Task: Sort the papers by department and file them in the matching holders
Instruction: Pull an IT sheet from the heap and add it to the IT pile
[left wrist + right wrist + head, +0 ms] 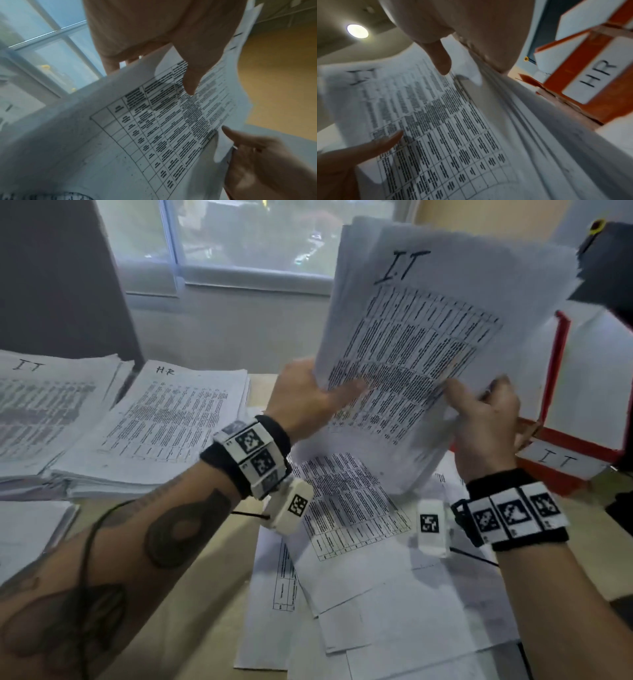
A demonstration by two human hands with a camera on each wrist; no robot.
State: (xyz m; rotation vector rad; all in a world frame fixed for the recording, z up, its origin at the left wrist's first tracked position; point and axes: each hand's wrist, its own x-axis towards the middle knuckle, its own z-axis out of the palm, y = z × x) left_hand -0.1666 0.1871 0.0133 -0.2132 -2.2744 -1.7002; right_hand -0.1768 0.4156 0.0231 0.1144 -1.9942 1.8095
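Both hands hold a thick sheaf of papers marked "IT" [442, 337] upright above the tabletop [212, 559]: the left hand [308, 398] grips its lower left edge with the thumb across the printed table, and the right hand [486, 419] pinches the lower right edge, thumb on the front sheet. The red holder labelled "IT" [561, 463] stands just to the right, close behind the right hand, so the step in hand looks like filing this sheaf there. To do it well, the edges should be squared first, since the sheets fan unevenly at the top and along the right side. The bottom edge then wants to go in first, both hands keeping the sheaf tight so no sheet catches the holder's wall. A red holder labelled "HR" [590, 75] stands near it, so the label deserves a check. More sorted stacks, one "IT" [44, 412] and one "H.R" [164, 422], wait at the left, and loose sheets [359, 542] lie below.
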